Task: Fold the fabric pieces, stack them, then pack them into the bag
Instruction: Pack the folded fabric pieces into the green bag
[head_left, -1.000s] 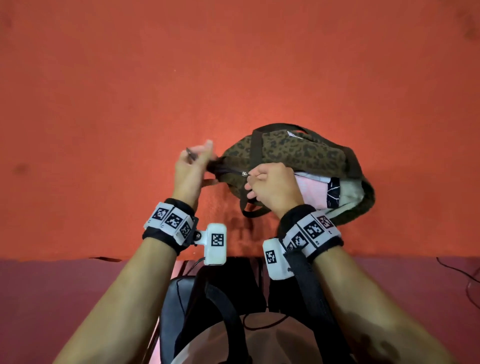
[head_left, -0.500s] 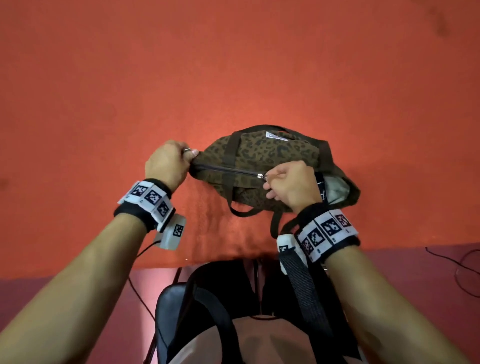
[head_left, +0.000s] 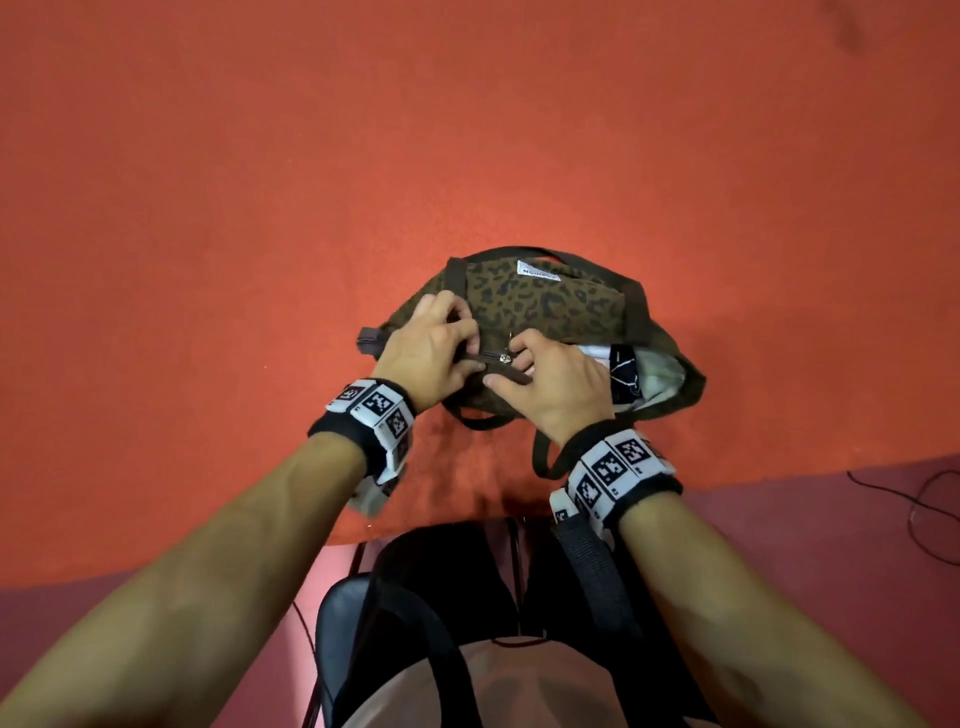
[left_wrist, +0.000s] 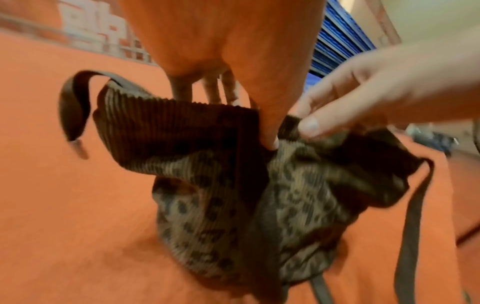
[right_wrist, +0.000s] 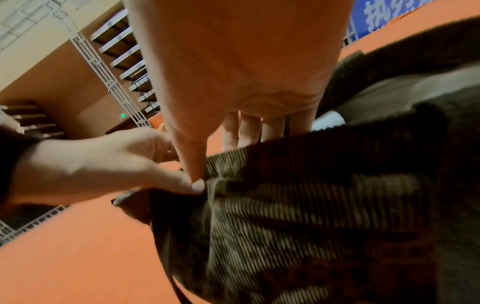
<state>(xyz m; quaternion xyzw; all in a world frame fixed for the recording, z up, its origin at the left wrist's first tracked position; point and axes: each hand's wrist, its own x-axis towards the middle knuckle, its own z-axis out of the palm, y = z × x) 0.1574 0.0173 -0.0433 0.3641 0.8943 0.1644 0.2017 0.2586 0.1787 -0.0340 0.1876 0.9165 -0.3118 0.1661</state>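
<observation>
A leopard-print corduroy bag (head_left: 545, 301) with dark brown handles lies on the orange table. Its zipper is run partway, with the metal pull (head_left: 504, 357) showing between my hands. My left hand (head_left: 467, 348) pinches the bag's brown top rim (left_wrist: 182, 115) just left of the pull, thumb in front and fingers behind. My right hand (head_left: 511, 364) pinches the rim on the pull's right side, thumb on the corduroy (right_wrist: 298, 156). Folded fabric pieces (head_left: 623, 366), white and black, show in the bag's gaping right end.
The orange table cover (head_left: 208, 260) stretches far to the left, right and behind the bag. Its front edge (head_left: 779, 475) runs close below my wrists. One bag handle (head_left: 543, 457) hangs toward that edge. A black chair (head_left: 337, 623) and a floor cable (head_left: 924, 514) lie below.
My left hand has moved from the bag's left end rightward along the zipper until it is beside my right hand. The bag's right end gapes wider and shows more fabric.
</observation>
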